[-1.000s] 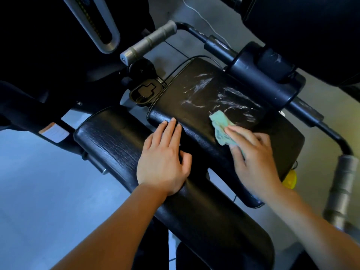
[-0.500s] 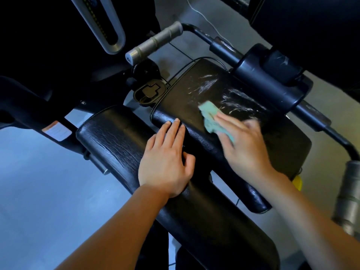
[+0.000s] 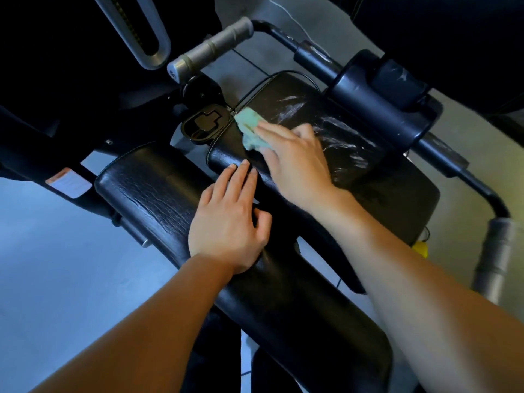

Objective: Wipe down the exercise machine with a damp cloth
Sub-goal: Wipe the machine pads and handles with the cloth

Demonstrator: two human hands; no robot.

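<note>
We see the pale green cloth point(image 3: 249, 129) lying on the near left corner of the black seat pad point(image 3: 397, 191), just beside the pad's stitched edge. Our right hand point(image 3: 295, 160) presses it down, its fingers point(image 3: 272, 129) fairly straight and laid over the cloth's right part; the hand is blurred, so we cannot tell whether the thumb curls under the fabric. White wet streaks point(image 3: 340, 131) shine on the pad to the right of the hand. Our left hand point(image 3: 229, 222) rests flat on the longer black pad point(image 3: 158, 194) in front, fingers straight and close together, their tips touching the seat pad's near edge, thumb spread aside. Just left of the cloth sits a black oval cup holder point(image 3: 204, 123). Above it a grey handle grip point(image 3: 212, 46) juts out from a black bar; a second grey grip point(image 3: 499, 256) shows at the right. Below all this lies a grey floor point(image 3: 56, 265).
</note>
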